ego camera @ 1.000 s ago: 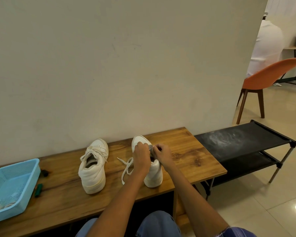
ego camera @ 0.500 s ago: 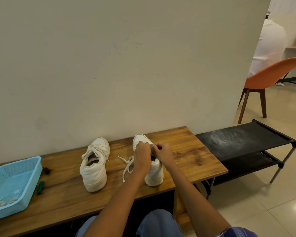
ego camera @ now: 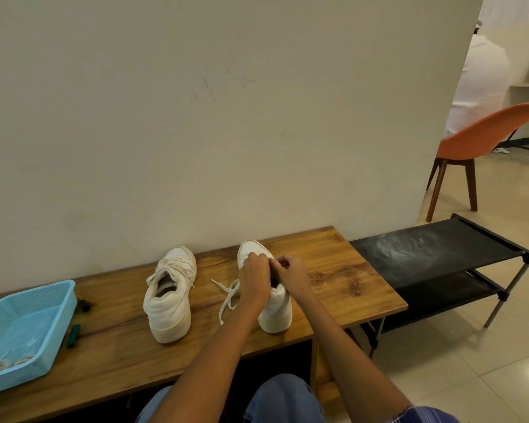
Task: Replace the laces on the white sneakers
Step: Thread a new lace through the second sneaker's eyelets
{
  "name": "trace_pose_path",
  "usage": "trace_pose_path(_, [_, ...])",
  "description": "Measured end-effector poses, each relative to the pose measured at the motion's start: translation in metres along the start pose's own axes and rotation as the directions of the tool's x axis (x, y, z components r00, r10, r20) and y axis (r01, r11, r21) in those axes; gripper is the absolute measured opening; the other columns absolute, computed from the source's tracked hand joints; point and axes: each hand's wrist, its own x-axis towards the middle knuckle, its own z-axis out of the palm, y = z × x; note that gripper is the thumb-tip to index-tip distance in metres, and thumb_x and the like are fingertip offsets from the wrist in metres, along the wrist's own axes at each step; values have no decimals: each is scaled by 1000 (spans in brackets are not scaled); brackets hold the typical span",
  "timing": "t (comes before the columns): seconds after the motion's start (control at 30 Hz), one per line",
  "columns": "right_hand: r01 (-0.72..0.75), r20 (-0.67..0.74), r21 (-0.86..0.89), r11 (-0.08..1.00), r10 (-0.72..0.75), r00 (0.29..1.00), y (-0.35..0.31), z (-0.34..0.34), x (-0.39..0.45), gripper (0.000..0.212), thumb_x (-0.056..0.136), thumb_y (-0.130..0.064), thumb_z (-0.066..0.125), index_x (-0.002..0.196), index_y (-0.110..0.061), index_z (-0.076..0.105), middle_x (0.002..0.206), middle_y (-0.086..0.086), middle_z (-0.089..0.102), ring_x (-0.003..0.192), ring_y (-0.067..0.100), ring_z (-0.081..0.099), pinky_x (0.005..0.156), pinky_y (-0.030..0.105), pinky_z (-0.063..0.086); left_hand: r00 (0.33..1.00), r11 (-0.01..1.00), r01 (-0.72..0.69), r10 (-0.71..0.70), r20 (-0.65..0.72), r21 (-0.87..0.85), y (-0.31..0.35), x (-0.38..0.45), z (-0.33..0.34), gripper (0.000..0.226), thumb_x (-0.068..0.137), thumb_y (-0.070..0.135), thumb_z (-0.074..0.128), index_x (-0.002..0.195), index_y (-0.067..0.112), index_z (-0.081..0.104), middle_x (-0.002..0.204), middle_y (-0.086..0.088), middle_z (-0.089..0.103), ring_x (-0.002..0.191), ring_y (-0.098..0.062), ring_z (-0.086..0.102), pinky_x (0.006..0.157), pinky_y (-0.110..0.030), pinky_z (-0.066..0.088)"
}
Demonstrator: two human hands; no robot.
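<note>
Right sneaker: white, heel toward the viewer and toe toward the far wall, standing upright on the wooden bench; placed straight ahead of the person so that both hands reach its eyelet rows equally
Lace: off-white, flat; one long end trails off the shoe's left side and lies in loose curves on the bench, its tip pointing left; judged to be partly out of the eyelets, though whether it is being drawn out or threaded in cannot be told
Left hand: laid over the tongue and the left eyelet row, fingers curled and pinched near the top of the lacing; what lies between the fingertips is hidden by the hand itself
Right hand: touching the left hand over the shoe's throat, fingertips closed in a fine pinch, apparently on the lace or an eyelet edge; the two hands meet so that one steadies while the other works
Left sneaker: same white pair, well to the left, still fully laced with loops slack over the tongue; judged to be waiting its turn
Basket: light blue mesh plastic, at the bench's left end; pale laces lie in its near corner, probably the other set
Small objects: one green and one dark, between basket and left sneaker; identity unclear
Shoe rack: black, two tiers, just right of the bench, dusty on top
</note>
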Motion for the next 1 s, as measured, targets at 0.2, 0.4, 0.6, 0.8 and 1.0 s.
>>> trace_pose_path(0.2, [-160, 97, 214, 963, 142, 985, -3, -5, 0, 26, 95, -28, 54, 76, -12, 63, 72, 0, 60, 69, 10, 55, 66, 24, 46, 998, 995, 43, -47, -50, -90, -4, 0, 5, 23, 99, 22, 42, 98, 12, 62, 97, -6, 62, 81, -15, 58, 63, -23, 41])
trace_pose_path(0.4, [-355, 156, 305, 884, 321, 934, -10, -11, 15, 26, 98, -11, 45, 76, -11, 58, 73, 2, 57, 64, 10, 51, 57, 20, 44, 986, 986, 142, -149, -79, -89, -8, 0, 11, 38, 91, 34, 55, 126, 22, 45, 126, 1, 52, 114, -19, 48, 91, -36, 34])
trace_pose_path(0.6, [-305, 80, 880, 363, 521, 850, -34, -57, 51, 26, 101, -8, 30, 78, -11, 42, 61, 1, 40, 44, 11, 31, 41, 21, 32, 960, 962, 197, -228, -161, -187, -8, -3, 13, 66, 82, 38, 66, 138, 16, 38, 132, -9, 51, 120, -28, 48, 95, -44, 37])
trace_pose_path(0.8, [-156, 332, -117, 981, 187, 925, -31, -53, 33, 38, 86, -41, 65, 75, -4, 64, 55, -1, 42, 46, 10, 32, 39, 20, 26, 958, 948, 231, -260, -116, -220, -9, -2, 14, 70, 83, 40, 65, 141, 18, 32, 136, -7, 46, 125, -25, 41, 98, -42, 33])
trace_pose_path(1.0, [-56, 251, -147, 988, 92, 964, -32, -52, 32, 38, 86, -31, 67, 59, -10, 50, 55, -1, 38, 49, 10, 31, 46, 21, 26, 955, 941, 252, -280, -103, -225, -9, -3, 13, 75, 82, 43, 65, 142, 18, 28, 139, -6, 43, 127, -23, 38, 99, -41, 31])
